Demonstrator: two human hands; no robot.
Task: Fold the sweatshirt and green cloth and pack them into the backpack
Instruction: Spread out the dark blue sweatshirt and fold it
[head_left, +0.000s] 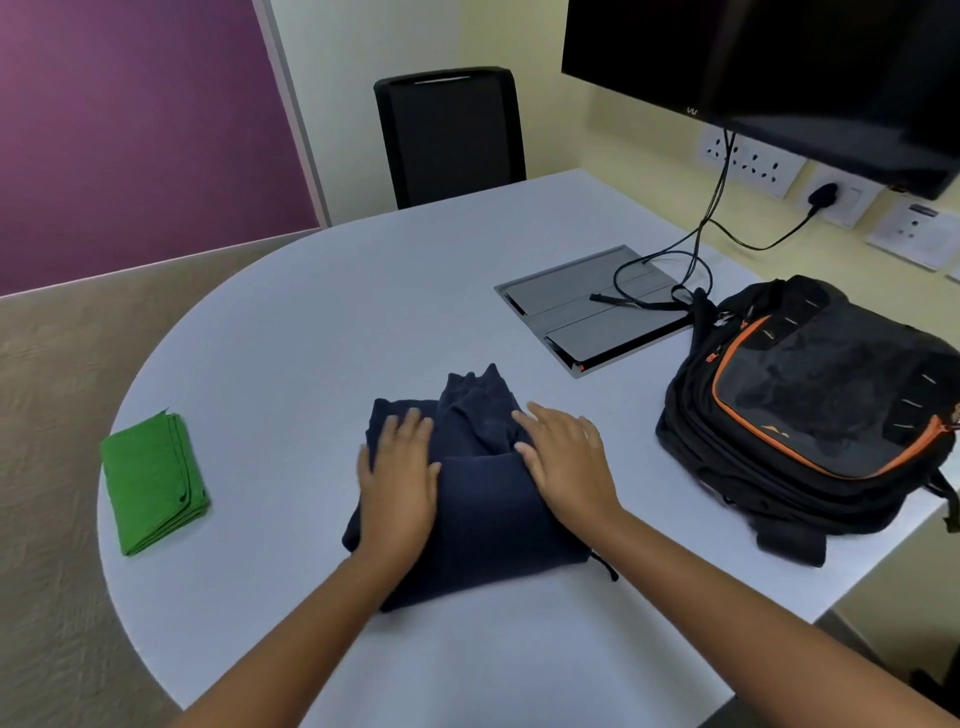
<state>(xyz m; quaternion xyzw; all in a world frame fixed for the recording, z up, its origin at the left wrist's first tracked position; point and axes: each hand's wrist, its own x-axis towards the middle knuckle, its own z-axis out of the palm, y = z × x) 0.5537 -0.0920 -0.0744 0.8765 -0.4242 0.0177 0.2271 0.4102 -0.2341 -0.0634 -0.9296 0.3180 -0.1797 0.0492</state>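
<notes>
A dark navy sweatshirt (480, 499) lies folded into a compact bundle in the middle of the white table (291, 338). My left hand (397, 475) rests flat on its left side, fingers spread. On the bundle's right side my right hand (563, 460) presses down, also flat with fingers apart. A green cloth (150, 483), folded into a neat rectangle, sits near the table's left edge, away from both hands. The black backpack with orange trim (826, 410) lies flat on the table's right side, and its zips look closed.
A grey cable box lid (587, 306) is set into the table beyond the sweatshirt, with black cables (696, 249) running up to a wall-mounted screen (769, 73). A black chair (449, 135) stands at the far side. Wall sockets (753, 161) line the right wall.
</notes>
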